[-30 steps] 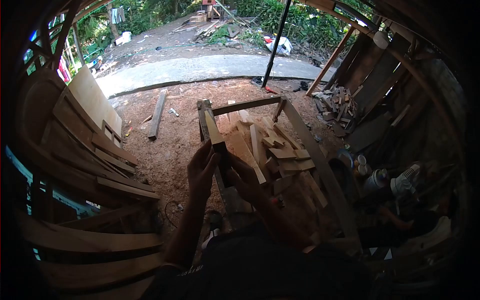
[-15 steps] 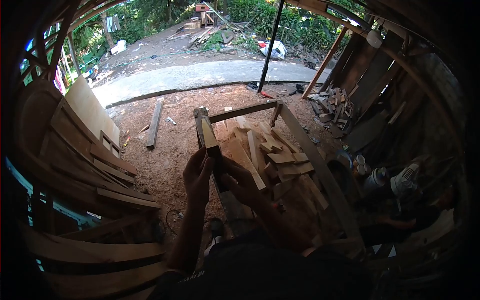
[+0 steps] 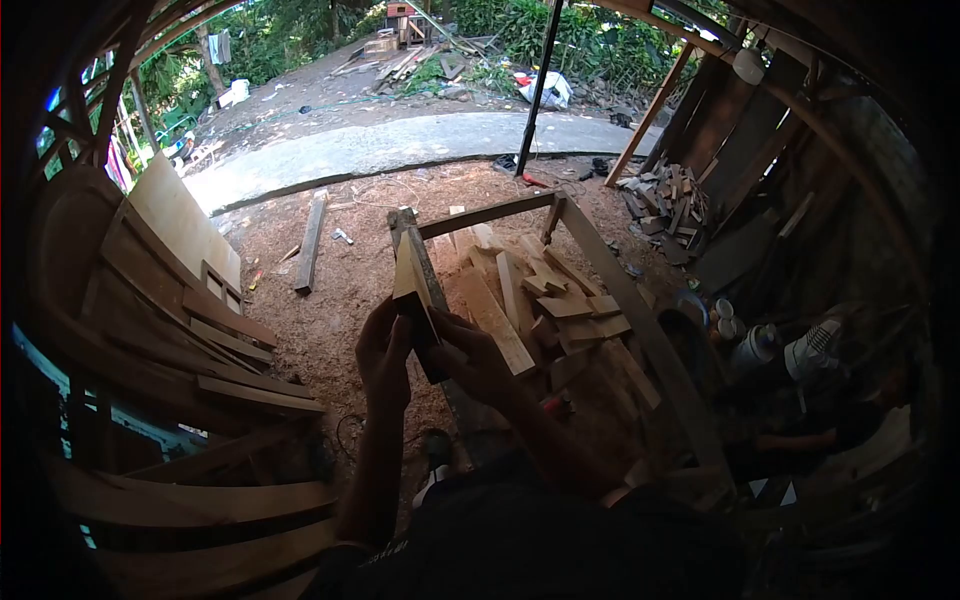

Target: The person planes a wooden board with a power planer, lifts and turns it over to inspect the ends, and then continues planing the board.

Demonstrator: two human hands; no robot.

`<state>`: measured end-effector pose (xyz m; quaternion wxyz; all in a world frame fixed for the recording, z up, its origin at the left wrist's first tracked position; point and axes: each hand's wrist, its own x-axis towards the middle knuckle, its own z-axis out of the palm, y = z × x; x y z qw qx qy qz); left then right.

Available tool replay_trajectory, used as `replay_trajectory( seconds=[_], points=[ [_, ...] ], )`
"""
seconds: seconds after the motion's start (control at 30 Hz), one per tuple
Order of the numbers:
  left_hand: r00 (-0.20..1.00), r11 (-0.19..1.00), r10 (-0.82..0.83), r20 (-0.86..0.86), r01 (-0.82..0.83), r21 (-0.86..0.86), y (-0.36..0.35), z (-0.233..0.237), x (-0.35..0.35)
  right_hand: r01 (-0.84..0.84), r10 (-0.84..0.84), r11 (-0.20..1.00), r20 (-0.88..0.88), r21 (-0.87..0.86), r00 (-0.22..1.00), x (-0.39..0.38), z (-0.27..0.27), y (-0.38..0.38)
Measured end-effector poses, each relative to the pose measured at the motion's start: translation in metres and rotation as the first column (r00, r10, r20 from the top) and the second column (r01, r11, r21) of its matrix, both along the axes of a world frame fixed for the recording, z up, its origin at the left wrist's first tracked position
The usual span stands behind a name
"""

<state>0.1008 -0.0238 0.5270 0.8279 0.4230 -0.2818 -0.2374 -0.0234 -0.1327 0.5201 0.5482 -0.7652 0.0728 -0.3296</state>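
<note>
Both my hands hold a piece of wood [image 3: 408, 270], its pale long face lit and its near end dark. It points away from me above the left rail of a wooden frame [image 3: 640, 320]. My left hand [image 3: 384, 352] grips the near end from the left, thumb against the wood. On the right side, my right hand [image 3: 468, 358] is closed on the same end, some of its fingers in shadow. Inside the frame lie many pale wood offcuts [image 3: 565, 308], just right of my hands.
Boards [image 3: 225, 345] lean along the left wall. A loose wooden bar [image 3: 312, 245] lies on the shavings-covered floor. Scrap wood [image 3: 675, 205] is heaped at right, behind several cans [image 3: 755, 345]. Another person's forearm [image 3: 795, 440] shows at lower right. A dark post [image 3: 540, 90] stands ahead.
The piece of wood has turned and tilted in my hands, so more of its pale face and its dark near end show. My hands have shifted slightly left with it.
</note>
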Motion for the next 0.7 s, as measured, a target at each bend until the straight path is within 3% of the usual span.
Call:
replay_trajectory(
  seconds=[0.47, 0.7],
  points=[
    [0.999, 1.0, 0.029, 0.017, -0.029, -0.007, 0.009, -0.01, 0.01, 0.02, -0.022, 0.997, -0.014, -0.08, 1.0, 0.004, 0.002, 0.005],
    [0.996, 0.997, 0.08, 0.029, -0.08, 0.004, 0.011, -0.007, 0.004, 0.014, -0.016, 0.999, -0.053, -0.03, 0.998, 0.005, 0.004, 0.001]
  ],
)
